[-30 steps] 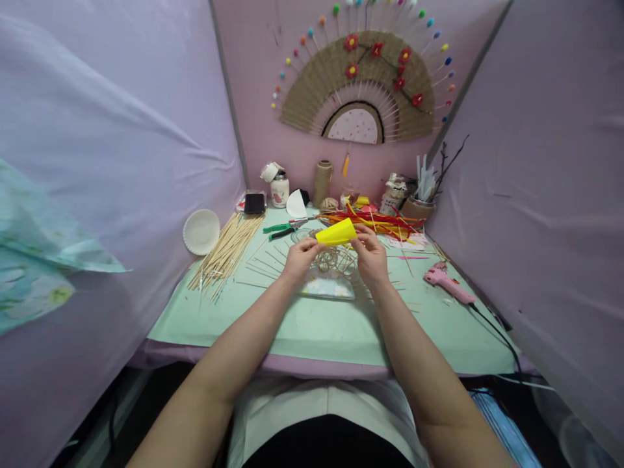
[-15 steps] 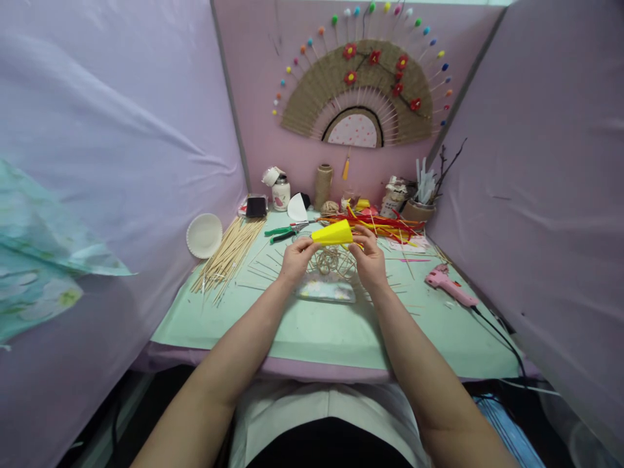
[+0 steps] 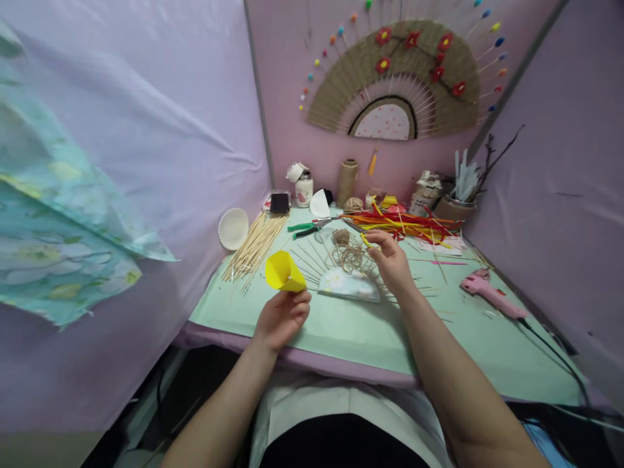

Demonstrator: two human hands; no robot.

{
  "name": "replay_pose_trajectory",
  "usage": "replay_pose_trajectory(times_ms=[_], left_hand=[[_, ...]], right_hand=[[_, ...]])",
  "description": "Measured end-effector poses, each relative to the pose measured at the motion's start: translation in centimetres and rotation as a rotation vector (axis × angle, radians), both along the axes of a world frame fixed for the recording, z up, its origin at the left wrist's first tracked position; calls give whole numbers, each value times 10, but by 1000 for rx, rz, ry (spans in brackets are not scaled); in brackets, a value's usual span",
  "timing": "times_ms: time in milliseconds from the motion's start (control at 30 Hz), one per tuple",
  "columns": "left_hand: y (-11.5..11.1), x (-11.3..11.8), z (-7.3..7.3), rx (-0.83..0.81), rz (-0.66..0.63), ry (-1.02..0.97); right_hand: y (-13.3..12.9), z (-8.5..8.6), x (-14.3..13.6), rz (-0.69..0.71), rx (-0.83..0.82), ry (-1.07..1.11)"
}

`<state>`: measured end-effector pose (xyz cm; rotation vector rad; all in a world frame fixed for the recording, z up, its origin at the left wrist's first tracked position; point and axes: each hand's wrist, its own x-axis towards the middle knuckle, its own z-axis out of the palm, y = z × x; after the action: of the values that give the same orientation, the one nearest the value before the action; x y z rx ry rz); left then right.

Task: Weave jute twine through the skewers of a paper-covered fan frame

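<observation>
My left hand [image 3: 283, 320] has its fingers closed on the narrow end of a yellow folded paper cone [image 3: 285, 273], which it holds up over the table's left front with the wide mouth tilted up and left. My right hand [image 3: 392, 265] pinches a small curved yellow strip [image 3: 365, 240]; its exact kind is too small to tell. Below and between the hands lie a tangle of brown twine [image 3: 350, 259] and a floral half-round piece [image 3: 347, 285] with thin sticks fanning out from it.
Bamboo sticks [image 3: 260, 244] and a white scalloped dish [image 3: 233, 229] are at the left. Green-handled pliers [image 3: 303, 229] lie behind the twine. Red, orange and yellow pipe cleaners [image 3: 414, 224] spread across the back. A pink glue gun [image 3: 492, 294] with a cord rests at right.
My hands have moved apart. The yellow cone has gone left and nearer in my left hand, its mouth now turned up. My right hand has come off it with a yellow strip. The view has shifted.
</observation>
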<state>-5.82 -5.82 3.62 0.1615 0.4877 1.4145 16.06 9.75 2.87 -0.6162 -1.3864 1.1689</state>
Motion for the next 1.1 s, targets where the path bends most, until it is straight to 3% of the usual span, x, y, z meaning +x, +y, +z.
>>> replay_pose_trajectory(times_ms=[167, 267, 433, 700, 833, 1100], left_hand=[[7, 33, 0, -119, -72, -191], [13, 52, 0, -189, -92, -183], [13, 67, -4, -232, -116, -221], [17, 74, -8, -271, -59, -258], [19, 71, -14, -193, -17, -254], [18, 62, -23, -139, -98, -228]], right_hand=[[-41, 13, -33, 426, 47, -57], [-52, 13, -44, 535, -75, 15], [-46, 5, -37, 508, -188, 99], [-45, 5, -30, 572, -185, 61], [-49, 6, -29, 576, -101, -118], [-54, 6, -29, 446, 73, -406]])
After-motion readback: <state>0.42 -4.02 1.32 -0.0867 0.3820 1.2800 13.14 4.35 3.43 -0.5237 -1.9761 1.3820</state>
